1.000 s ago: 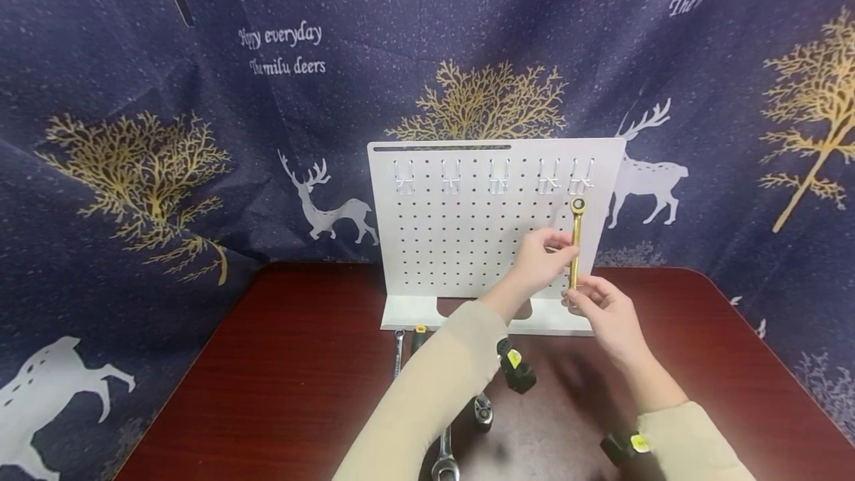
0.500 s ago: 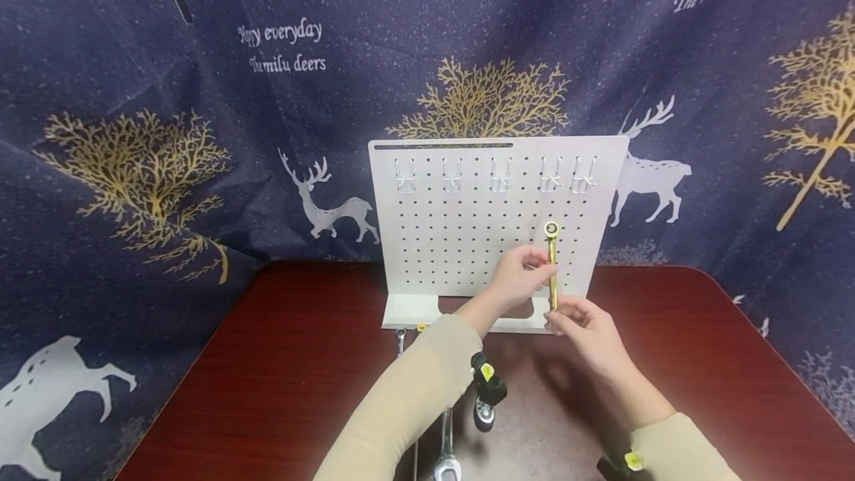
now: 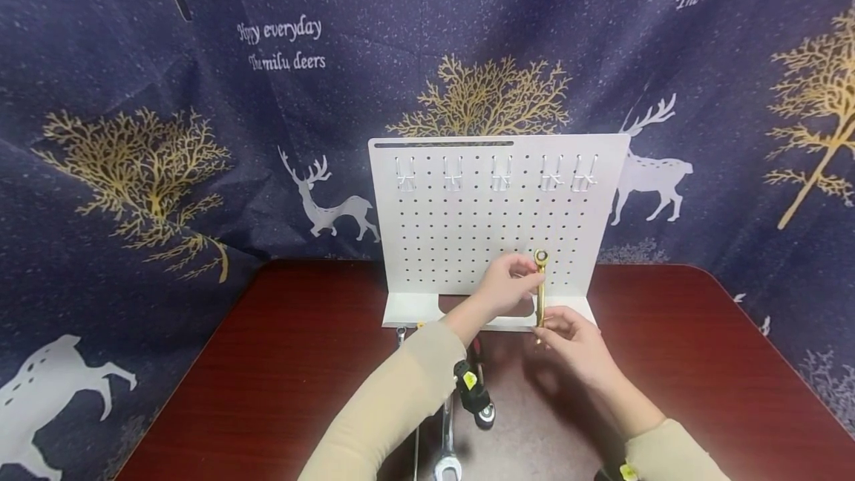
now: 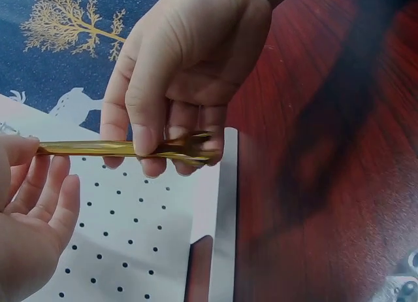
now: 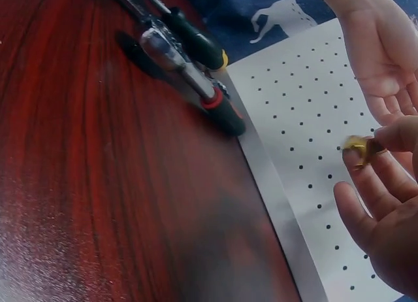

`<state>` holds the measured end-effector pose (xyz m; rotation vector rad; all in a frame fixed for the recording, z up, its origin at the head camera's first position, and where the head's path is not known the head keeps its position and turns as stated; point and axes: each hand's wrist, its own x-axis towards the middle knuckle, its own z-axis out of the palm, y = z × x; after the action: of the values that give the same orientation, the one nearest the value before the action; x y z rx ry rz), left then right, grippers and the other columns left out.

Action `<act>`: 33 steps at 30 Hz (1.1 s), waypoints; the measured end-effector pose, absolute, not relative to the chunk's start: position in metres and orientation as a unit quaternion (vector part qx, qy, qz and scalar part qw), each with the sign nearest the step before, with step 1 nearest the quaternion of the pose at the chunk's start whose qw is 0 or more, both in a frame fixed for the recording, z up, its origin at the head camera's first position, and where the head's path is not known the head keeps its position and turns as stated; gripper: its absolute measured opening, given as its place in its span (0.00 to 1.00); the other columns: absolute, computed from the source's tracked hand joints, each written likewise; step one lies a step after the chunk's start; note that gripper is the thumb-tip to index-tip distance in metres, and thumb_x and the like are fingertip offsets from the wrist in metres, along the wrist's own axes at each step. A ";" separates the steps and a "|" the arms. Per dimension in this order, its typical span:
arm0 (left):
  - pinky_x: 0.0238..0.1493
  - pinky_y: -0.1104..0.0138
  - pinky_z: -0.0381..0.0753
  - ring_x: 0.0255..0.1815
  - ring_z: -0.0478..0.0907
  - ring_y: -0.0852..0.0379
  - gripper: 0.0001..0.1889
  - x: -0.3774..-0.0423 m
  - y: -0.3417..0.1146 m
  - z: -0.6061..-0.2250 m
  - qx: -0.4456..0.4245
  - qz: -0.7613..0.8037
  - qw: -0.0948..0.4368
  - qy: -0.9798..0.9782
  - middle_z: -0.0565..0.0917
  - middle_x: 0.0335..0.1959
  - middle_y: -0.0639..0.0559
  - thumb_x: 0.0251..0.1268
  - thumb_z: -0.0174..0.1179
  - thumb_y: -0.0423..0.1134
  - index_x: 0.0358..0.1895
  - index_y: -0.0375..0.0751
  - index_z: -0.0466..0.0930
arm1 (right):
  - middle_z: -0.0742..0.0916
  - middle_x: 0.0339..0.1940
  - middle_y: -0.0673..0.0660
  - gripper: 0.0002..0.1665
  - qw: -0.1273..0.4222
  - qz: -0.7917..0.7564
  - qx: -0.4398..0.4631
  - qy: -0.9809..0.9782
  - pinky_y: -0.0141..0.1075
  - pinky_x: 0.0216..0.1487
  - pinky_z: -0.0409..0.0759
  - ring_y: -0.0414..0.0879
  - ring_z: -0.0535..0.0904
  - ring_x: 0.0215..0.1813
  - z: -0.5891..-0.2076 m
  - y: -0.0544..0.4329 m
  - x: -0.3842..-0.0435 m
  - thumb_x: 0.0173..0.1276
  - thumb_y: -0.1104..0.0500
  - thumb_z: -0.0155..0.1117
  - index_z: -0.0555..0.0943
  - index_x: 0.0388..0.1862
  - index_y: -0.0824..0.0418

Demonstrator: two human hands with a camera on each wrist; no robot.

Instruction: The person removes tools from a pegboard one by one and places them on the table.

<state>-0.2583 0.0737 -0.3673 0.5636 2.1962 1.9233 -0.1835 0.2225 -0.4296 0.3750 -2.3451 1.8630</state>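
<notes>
Both hands hold a gold combination wrench (image 3: 540, 303) upright in front of the white pegboard (image 3: 467, 236), with its ring end at the top. My left hand (image 3: 504, 284) pinches the shank below the ring. Lower down, my right hand (image 3: 577, 340) pinches the wrench near its open-jawed end. That forked end of the wrench (image 4: 192, 148) shows between the right hand's thumb and fingers in the left wrist view. In the right wrist view only the gold tip (image 5: 362, 150) shows past the right fingers; the rest is hidden.
Several white wire hooks (image 3: 501, 173) line the pegboard's top. On the red-brown table (image 3: 287, 362), partly under the left sleeve, lie a ratchet handle (image 3: 485, 416), a large silver combination wrench (image 3: 447, 462), a smaller wrench (image 3: 401, 334) and a screwdriver with a green and yellow handle (image 5: 196, 40).
Both hands have brought the gold wrench down and to the left, from just below the rightmost hook to the pegboard's lower part. The grip of each hand looks the same.
</notes>
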 end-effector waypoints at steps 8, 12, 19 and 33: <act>0.36 0.70 0.85 0.29 0.79 0.63 0.11 -0.249 0.063 -0.373 0.164 0.638 0.128 0.742 0.82 0.37 0.50 0.62 0.60 0.36 0.45 0.37 0.77 | 0.86 0.30 0.50 0.15 0.041 0.610 0.159 -0.775 0.33 0.31 0.83 0.37 0.80 0.28 -0.433 0.217 -0.178 0.64 0.69 0.60 0.71 0.46 0.78; 0.38 0.70 0.86 0.29 0.80 0.62 0.11 -0.247 0.058 -0.380 0.149 0.655 0.139 0.728 0.81 0.37 0.50 0.62 0.60 0.34 0.46 0.35 0.76 | 0.85 0.30 0.40 0.14 0.028 0.604 0.174 -0.777 0.34 0.30 0.83 0.38 0.80 0.28 -0.436 0.215 -0.176 0.64 0.69 0.59 0.72 0.45 0.79; 0.36 0.68 0.86 0.32 0.83 0.58 0.10 -0.246 0.047 -0.393 0.160 0.638 0.127 0.743 0.84 0.39 0.44 0.61 0.61 0.34 0.44 0.34 0.76 | 0.87 0.33 0.60 0.16 -0.006 0.600 0.170 -0.782 0.37 0.30 0.84 0.40 0.81 0.28 -0.442 0.212 -0.173 0.64 0.67 0.59 0.72 0.47 0.78; 0.37 0.61 0.87 0.27 0.82 0.59 0.14 -0.243 0.034 -0.412 0.148 0.642 0.139 0.739 0.84 0.35 0.42 0.59 0.61 0.29 0.48 0.32 0.74 | 0.82 0.37 0.75 0.18 -0.078 0.590 0.159 -0.788 0.44 0.25 0.85 0.46 0.83 0.27 -0.451 0.204 -0.171 0.64 0.66 0.60 0.70 0.49 0.76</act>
<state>-0.2434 0.0338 -0.4122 0.4277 2.1354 1.8570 -0.1712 0.2039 -0.4505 0.5268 -2.6050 1.9525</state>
